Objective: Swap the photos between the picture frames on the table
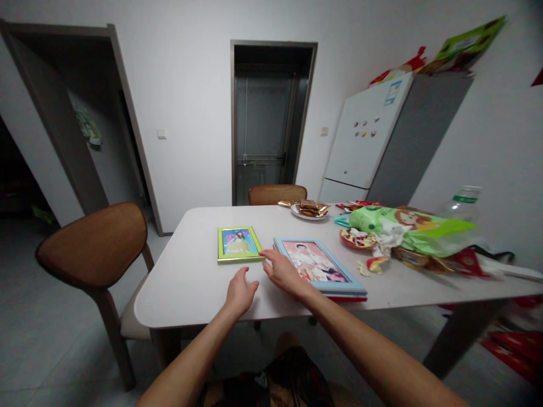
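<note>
Dim indoor light, faint shadows, soft detail, stretched edges

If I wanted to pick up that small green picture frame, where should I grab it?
The green picture frame is probably best taken by its left and right borders, coming in from both sides: it lies flat on the table, so its outer edges offer the easiest pinch.

A: What's on the worktop (186, 282)?
B: Green frame (238, 243); blue frame (320, 264) to its right; opened pomegranate (358, 238) and green bag (407, 229) farther right.
A: Left hand (241, 293)?
B: Empty, near the worktop's edge. Right hand (282, 271): fingertips at green frame's near right corner, contact unclear.
</note>
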`<state>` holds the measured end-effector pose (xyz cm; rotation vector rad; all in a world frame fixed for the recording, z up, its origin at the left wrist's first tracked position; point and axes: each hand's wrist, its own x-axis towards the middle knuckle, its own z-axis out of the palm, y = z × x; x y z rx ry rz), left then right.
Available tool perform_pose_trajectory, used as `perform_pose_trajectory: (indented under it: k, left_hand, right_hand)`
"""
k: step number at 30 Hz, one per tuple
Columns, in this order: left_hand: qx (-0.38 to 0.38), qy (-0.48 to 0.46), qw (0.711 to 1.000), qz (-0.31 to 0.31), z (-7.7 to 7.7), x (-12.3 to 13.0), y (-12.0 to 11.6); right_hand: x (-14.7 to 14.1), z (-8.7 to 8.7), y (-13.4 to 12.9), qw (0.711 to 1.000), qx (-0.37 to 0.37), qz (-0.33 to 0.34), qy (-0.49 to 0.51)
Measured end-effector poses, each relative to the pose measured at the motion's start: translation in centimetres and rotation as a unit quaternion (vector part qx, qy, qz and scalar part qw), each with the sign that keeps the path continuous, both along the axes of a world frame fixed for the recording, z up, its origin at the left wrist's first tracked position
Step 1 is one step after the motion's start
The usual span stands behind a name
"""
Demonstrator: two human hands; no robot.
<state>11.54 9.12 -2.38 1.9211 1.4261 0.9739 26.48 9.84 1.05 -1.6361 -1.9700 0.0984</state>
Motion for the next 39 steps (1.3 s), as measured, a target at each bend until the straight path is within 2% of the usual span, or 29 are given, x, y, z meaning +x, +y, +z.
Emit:
perform_pose_trajectory:
  k: [3,7,12,14,17,19,22,27,30,32,35,37,39]
  left_hand:
    - [0.024,0.018,0.999,0.015,-0.2,-2.1,0.3]
    - [0.051,0.044,0.997,0.024,-0.3,-4.0,0.4]
    - [0.081,0.064,0.995,0.012,-0.8,-4.6,-0.1]
    - [0.096,0.091,0.991,-0.003,-1.2,-4.6,-1.0]
    - [0.124,0.168,0.977,-0.047,-1.7,-4.1,-3.0]
    - [0.136,0.21,0.965,-0.078,-1.8,-3.6,-4.4]
    - [0.149,0.25,0.95,-0.11,-1.7,-2.6,-5.8]
    - [0.175,0.252,0.946,-0.107,-1.2,-1.9,-6.0]
    - [0.19,0.207,0.956,-0.089,-0.2,-2.4,-5.9]
    - [0.196,0.133,0.97,-0.053,1.0,-2.9,-5.9]
    - [0.182,-0.036,0.983,-0.005,3.1,-3.8,-6.2]
    - [0.149,-0.159,0.976,0.007,4.1,-4.4,-6.3]
    - [0.105,-0.26,0.96,0.014,4.4,-5.0,-6.3]
  right_hand:
    - [-4.6,-0.5,1.4,0.998,-0.029,0.035,-0.037]
    - [-6.5,-0.5,2.8,0.996,-0.042,0.055,-0.051]
    - [-5.8,-2.4,2.0,0.995,-0.046,0.063,-0.058]
    - [-5.3,-3.6,0.4,0.996,-0.026,0.079,-0.022]
    - [-4.5,-4.8,-3.1,0.986,-0.005,0.139,0.089]
    - [-3.9,-4.9,-5.3,0.973,-0.019,0.155,0.169]
    - [-3.0,-4.3,-7.4,0.961,-0.02,0.115,0.25]
    - [-1.6,-3.4,-7.2,0.955,0.028,0.045,0.292]
    - [-1.1,-2.9,-6.2,0.936,0.063,-0.011,0.345]
    - [-1.3,-2.6,-5.5,0.924,0.063,-0.02,0.377]
    - [-2.7,-2.3,-4.8,0.927,0.033,0.019,0.373]
    - [-4.0,-2.1,-4.5,0.937,0.017,0.052,0.346]
    - [-5.2,-2.0,-4.4,0.945,0.009,0.077,0.316]
